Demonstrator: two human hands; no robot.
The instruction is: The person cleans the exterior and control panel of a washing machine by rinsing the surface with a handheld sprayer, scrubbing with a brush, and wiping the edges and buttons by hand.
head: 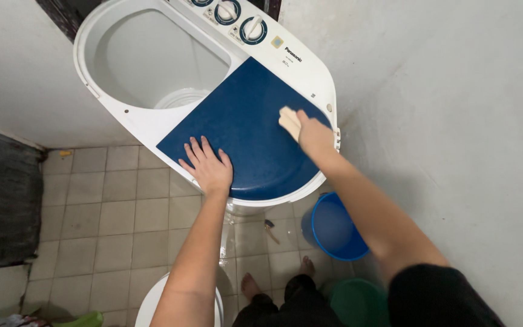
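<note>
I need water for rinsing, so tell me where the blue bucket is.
In the head view, the blue bucket stands on the tiled floor at lower right, beside the wall, just below the washing machine's blue lid and under the right forearm.

There is one view only, from a camera worn on the person's head. It looks steeply down from above, so the floor tiles (116, 200) fill the lower left. The washing machine (152, 124) lies far and centre, close enough that its top edge is cut off. Both forearms reach away from the lens, with the left hand (208, 166) and right hand (313, 133) at mid-height. The blue bucket (334, 229) sits near, right of centre, below the wall (455, 121).
</note>
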